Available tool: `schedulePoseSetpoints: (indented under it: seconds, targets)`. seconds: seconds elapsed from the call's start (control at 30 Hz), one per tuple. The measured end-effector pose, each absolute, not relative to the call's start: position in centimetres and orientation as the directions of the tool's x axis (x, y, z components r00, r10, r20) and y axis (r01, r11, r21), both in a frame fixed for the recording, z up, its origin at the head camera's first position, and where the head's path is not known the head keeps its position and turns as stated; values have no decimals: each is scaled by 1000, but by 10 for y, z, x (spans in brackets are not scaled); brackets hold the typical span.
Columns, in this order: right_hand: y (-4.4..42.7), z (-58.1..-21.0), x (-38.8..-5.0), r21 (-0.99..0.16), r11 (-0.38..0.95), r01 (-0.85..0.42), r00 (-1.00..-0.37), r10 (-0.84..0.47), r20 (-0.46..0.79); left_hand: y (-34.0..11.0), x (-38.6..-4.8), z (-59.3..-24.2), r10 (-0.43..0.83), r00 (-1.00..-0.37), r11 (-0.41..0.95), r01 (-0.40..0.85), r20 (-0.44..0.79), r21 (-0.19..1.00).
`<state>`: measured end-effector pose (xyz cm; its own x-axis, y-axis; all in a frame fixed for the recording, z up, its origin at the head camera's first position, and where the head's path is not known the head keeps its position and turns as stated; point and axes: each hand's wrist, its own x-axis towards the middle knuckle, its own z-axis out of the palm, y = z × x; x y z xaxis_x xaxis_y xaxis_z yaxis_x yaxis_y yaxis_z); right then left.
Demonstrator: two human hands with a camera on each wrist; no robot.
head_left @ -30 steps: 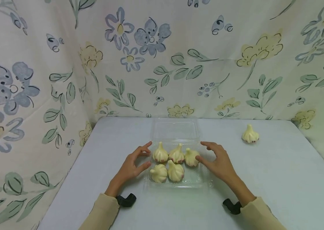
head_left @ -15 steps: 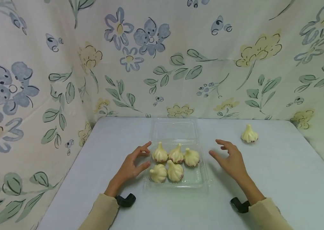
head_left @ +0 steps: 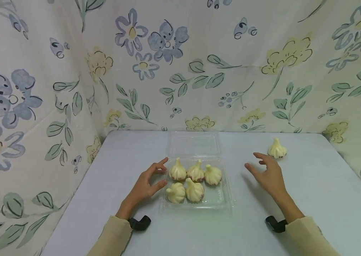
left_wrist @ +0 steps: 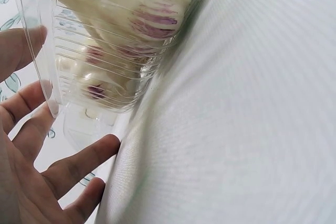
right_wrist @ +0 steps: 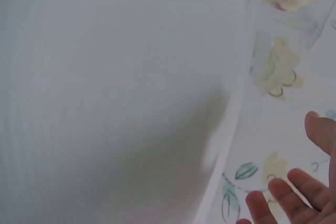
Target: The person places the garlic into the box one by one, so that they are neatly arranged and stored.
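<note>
A clear plastic clamshell box (head_left: 215,197) lies open on the table, holding several pale garlic bulbs (head_left: 178,171). Three stand in the back row and two in the front; the front right of the box has none. My left hand (head_left: 146,184) is at the box's left side, fingers spread and lightly bent. In the left wrist view, thumb and fingertips touch or nearly touch the box rim (left_wrist: 50,72). My right hand (head_left: 271,177) hovers right of the box, fingers apart, nothing in them. Just beyond it sits a single garlic bulb (head_left: 277,149).
The hinged lid (head_left: 194,144) lies back behind the box, toward the far table edge. A white table (head_left: 135,145) carries everything. Floral cloth (head_left: 180,71) hangs behind it and along both sides. Each wrist wears a black camera mount (head_left: 140,223).
My right hand has left the box's right side and moved right, closer to the single garlic bulb. The left hand stays where it was, and the bulbs in the box have not moved.
</note>
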<state>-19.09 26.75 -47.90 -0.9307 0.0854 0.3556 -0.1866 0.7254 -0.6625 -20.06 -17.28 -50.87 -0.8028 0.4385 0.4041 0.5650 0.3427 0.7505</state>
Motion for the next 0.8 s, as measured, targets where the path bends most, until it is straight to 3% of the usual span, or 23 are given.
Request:
schedulePoseSetpoints:
  seconds: [0.5,0.8]
  targets:
    - [290,-470,-199,-670,731,-128,-914,175,365,-173,-202,-511,443,-800,344,568,404,748]
    - [300,-472,-204,-712,702,-9,-902,301,308,-174,-202,-511,442,-803,347,565,400,749]
